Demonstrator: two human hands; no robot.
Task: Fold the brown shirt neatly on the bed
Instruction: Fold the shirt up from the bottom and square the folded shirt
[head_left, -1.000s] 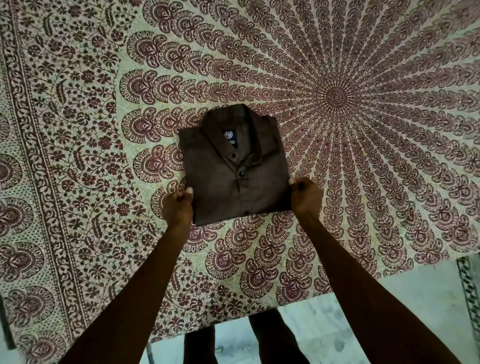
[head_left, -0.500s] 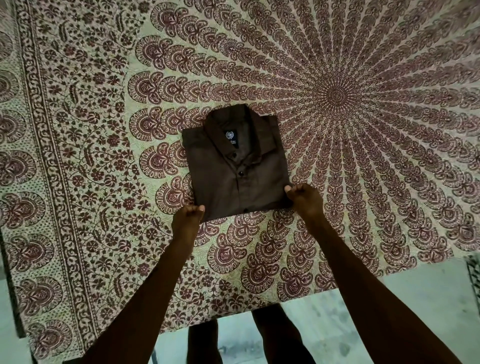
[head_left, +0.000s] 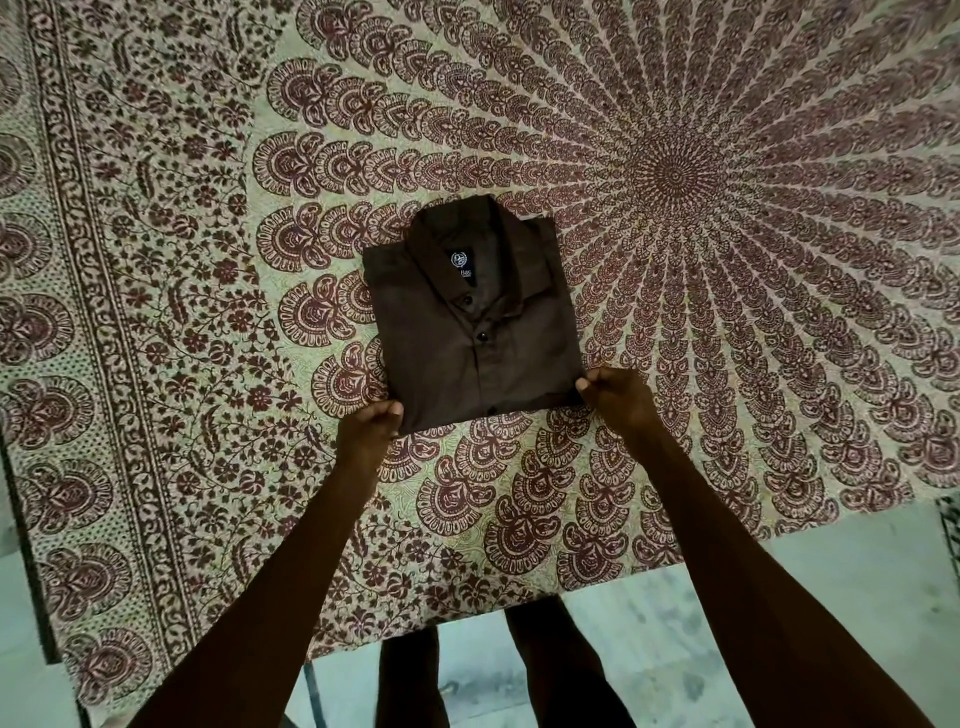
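The brown shirt (head_left: 470, 322) lies folded into a compact rectangle on the bed (head_left: 182, 322), collar away from me, buttons and a dark neck label facing up. My left hand (head_left: 366, 434) is at the shirt's near left corner, fingers curled and pinching the cloth edge. At the near right corner, my right hand (head_left: 615, 397) has its fingers closed on the fabric. Both arms reach forward from the bottom of the view.
A patterned maroon and cream bedsheet with a round mandala centre (head_left: 670, 179) covers the bed. The bed's near edge (head_left: 467, 613) runs across the lower view, with pale floor (head_left: 857, 582) and my legs (head_left: 540, 670) below it.
Both hands have stayed at the shirt's near corners and slid slightly toward me. The folded shirt keeps its shape and place.
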